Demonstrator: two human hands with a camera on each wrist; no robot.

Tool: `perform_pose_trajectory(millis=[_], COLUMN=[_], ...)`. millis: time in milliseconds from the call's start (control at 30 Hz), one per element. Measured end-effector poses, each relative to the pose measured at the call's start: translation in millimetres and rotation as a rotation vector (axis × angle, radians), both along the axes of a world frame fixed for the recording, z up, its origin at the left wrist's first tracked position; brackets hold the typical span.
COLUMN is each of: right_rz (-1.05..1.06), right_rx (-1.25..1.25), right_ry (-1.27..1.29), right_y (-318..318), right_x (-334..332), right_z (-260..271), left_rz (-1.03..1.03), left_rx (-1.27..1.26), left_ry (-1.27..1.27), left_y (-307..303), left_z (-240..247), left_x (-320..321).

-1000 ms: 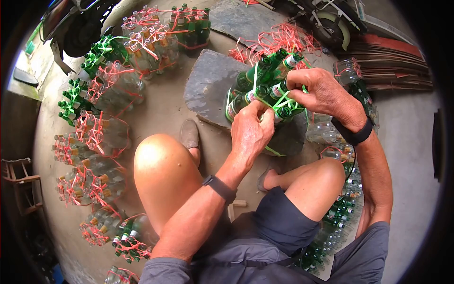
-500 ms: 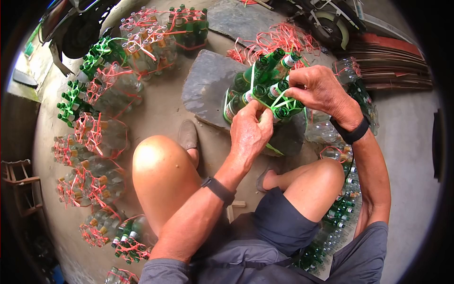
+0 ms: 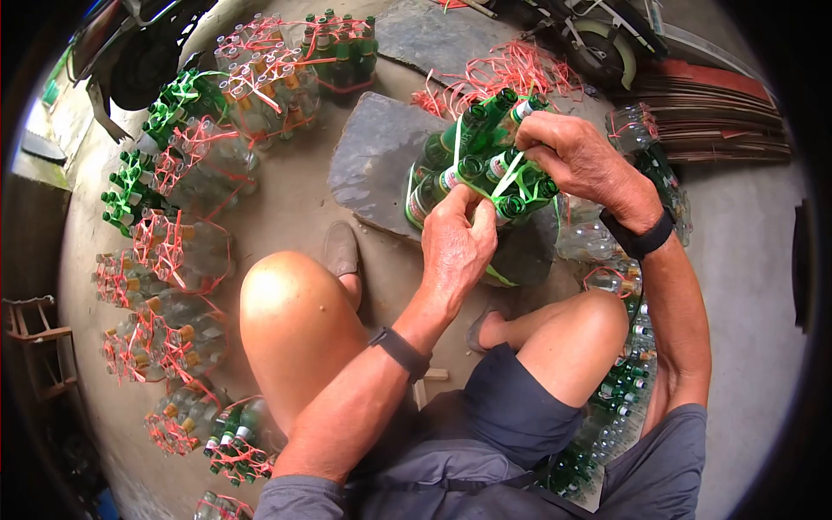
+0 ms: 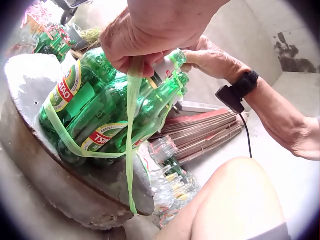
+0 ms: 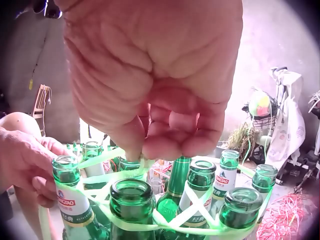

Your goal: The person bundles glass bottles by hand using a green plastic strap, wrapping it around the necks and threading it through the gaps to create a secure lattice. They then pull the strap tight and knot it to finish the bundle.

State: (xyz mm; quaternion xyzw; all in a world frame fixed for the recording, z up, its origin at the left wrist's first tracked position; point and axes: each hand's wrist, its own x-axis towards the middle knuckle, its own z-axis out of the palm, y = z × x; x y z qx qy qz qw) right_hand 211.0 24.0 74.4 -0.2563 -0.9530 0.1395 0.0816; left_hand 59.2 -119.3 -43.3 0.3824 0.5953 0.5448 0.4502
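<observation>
A cluster of green beer bottles [image 3: 468, 139] stands on a round grey stone block [image 4: 75, 190], bound by light green plastic strapping [image 4: 65, 137]. My left hand [image 3: 455, 247] pinches the strapping at the near side of the bottle necks, and a loose length hangs from its fingers in the left wrist view. My right hand [image 3: 585, 165] is over the necks with curled fingers. Thumb and fingertips pinch a piece of the same green strap [image 5: 110, 172] in the right wrist view. Strapping weaves between the bottle mouths, crossing around the necks.
Bundles of clear bottles [image 3: 191, 251] tied with red strapping line the floor at left. More green bottles [image 3: 628, 381] lie at right. Behind the block are a heap of red strapping [image 3: 520, 69], stacked flat brown sheets [image 3: 728, 117] and a wheeled vehicle [image 3: 598, 52].
My right hand has moved slightly left and down over the bottle necks, pulling the strap across them. The left hand keeps its pinch in nearly the same place.
</observation>
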Motion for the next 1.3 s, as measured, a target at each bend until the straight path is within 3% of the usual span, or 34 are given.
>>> perform_pose_trajectory(millis=[633,967,1033,1300], right_rz=[-0.141,-0.038,-0.246,-0.331], right_rx=[-0.225,-0.245,-0.525,-0.594], right_ry=[0.106,0.068,-0.031,-0.099], right_y=[18,41,40,37], right_x=[-3,6,3,-5], right_z=[-20,-39,-32,-20], left_rz=[0.027,0.020,0.038,0.040], left_rx=[0.037,0.025,0.056,0.045], left_ry=[-0.058,-0.036,-0.110,-0.105], left_y=[2,1,2,2], left_z=[-5,-6,-11,-16], left_x=[7,7,7,7])
